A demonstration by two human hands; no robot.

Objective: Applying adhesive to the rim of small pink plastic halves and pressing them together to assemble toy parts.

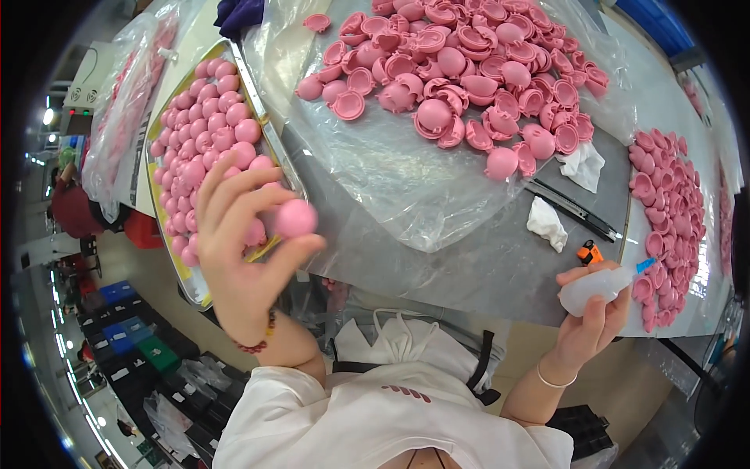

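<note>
My left hand (238,250) holds a pink ball (296,219) between thumb and fingers, above the right edge of a yellow-lined tray (277,148) full of similar balls. The held ball is slightly blurred. At the right, my right hand (598,309) is wrapped round a white squeeze bottle (587,291) with a blue needle tip (645,266) pointing up and right. A big heap of pink half shells (469,86) lies on clear plastic sheeting (406,199) on the grey table. Another pile of pink shells (664,211) sits at the far right, close to the bottle's tip.
Between the heap and my right hand lie a black utility knife (574,209), crumpled white tissues (547,224) and an orange-and-black object (590,252). Bagged pink parts (133,109) stand beyond the tray. A person in red (76,205) is far left, near crates on the floor (125,336).
</note>
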